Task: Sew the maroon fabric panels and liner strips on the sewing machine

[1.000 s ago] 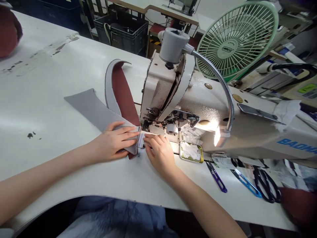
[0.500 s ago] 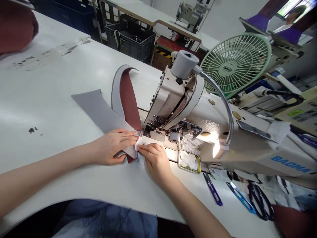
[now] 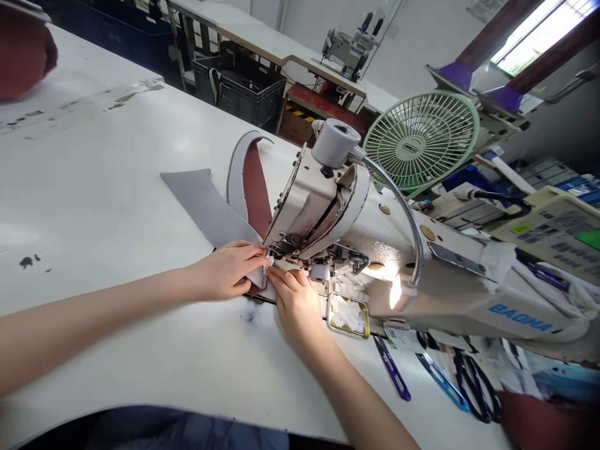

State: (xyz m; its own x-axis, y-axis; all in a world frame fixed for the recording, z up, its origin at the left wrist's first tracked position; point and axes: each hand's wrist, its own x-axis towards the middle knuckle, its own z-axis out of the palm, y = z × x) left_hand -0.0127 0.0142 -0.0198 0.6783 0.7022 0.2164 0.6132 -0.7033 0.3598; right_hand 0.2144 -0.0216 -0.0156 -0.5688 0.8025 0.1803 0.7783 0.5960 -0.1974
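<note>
A strip of fabric, grey on one face and maroon on the other, lies partly curled on the table with its near end at the needle area of a sewing machine. My left hand is closed on that near end, fingertips beside the presser foot. My right hand has its fingers together, their tips on a small white tab at the fabric's edge. The fingertips and the needle partly hide how the tab and the fabric meet.
Right of the needle stands a small tin of white tabs, with more loose ones behind it. Purple thread snips, a blue snip and dark scissors lie farther right. A green fan stands behind the machine.
Both hands have brought the fabric's near end and the white tab closer to the needle, in under the presser foot area. The head view has also shifted.
</note>
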